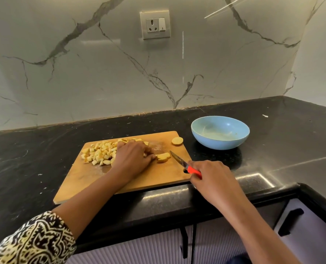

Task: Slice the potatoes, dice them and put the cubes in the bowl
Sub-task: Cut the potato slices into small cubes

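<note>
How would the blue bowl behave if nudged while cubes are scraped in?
The blue bowl looks nearly empty, so probably light and easily shoved. The black counter under it is glossy, so it may slide. Its sides curve down to a narrow base, so pressing the rim could tip it.

We've got a pale blue bowl [220,144], a knife [185,164] with a bright orange-red handle, pale yellow potato cubes [101,153] on the tan board [148,180], a black flecked surface [272,130], a grey-veined white wall [101,73], and a black-and-cream patterned sleeve [30,242].
</note>
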`<state>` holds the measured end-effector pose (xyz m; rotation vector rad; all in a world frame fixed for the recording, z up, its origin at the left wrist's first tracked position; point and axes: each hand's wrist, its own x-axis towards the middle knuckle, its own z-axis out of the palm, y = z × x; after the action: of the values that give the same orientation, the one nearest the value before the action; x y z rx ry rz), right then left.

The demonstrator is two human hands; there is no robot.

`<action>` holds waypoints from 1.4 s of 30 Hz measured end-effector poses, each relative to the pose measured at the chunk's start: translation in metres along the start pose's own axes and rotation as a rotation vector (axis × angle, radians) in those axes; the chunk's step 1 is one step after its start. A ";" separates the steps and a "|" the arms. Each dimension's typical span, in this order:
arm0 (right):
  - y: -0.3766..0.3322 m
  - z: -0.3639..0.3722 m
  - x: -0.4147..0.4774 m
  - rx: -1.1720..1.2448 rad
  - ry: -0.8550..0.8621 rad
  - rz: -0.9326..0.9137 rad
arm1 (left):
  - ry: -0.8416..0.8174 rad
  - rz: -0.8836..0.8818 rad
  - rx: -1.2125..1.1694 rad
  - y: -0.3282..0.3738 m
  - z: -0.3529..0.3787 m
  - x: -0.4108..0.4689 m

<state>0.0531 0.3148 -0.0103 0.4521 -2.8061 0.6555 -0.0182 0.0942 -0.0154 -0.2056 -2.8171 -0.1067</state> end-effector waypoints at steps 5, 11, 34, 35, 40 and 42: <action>-0.003 0.001 0.001 -0.017 0.007 0.008 | 0.007 -0.014 -0.131 0.004 0.000 0.014; -0.013 0.008 0.003 -0.071 0.010 -0.019 | -0.091 0.024 -0.138 0.003 -0.001 0.017; -0.008 0.005 0.015 0.005 -0.031 -0.004 | 0.036 0.146 -0.103 -0.007 0.005 -0.006; -0.007 0.005 0.016 0.004 -0.025 -0.002 | 0.040 0.136 -0.115 -0.009 0.005 -0.007; -0.009 0.008 0.017 -0.003 -0.029 -0.016 | 0.056 0.109 -0.149 -0.012 0.007 -0.008; -0.009 0.007 0.017 -0.011 0.000 0.000 | 0.049 0.110 -0.143 -0.012 0.007 -0.008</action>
<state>0.0396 0.2998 -0.0082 0.4508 -2.8086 0.6393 -0.0142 0.0819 -0.0254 -0.3841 -2.7443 -0.2845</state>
